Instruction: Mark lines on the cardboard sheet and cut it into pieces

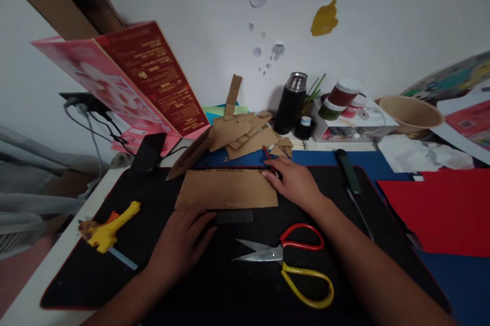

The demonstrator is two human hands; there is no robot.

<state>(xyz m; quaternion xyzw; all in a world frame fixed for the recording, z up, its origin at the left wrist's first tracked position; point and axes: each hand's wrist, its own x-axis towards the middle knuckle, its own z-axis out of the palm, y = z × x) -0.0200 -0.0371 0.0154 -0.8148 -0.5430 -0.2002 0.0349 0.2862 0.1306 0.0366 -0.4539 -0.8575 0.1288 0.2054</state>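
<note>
A rectangular piece of brown cardboard [227, 191] with printed digits along its far edge lies flat on the black mat. My left hand [187, 234] rests at its near left edge, fingers extended and apart. Beside those fingertips is a clear strip like a ruler [239, 216]. My right hand [293, 180] is at the cardboard's far right corner, closed around a slim red and dark pen [265, 152], partly hidden by the fingers. Scissors [273, 254] with one red and one yellow handle lie spread between my forearms.
A yellow glue gun [113, 226] lies at left, near a black phone [148, 153]. Cardboard scraps [245, 134] are heaped behind the mat, next to a black thermos [291, 104]. A green-handled tool [348, 170] and red sheet [447, 211] lie at right.
</note>
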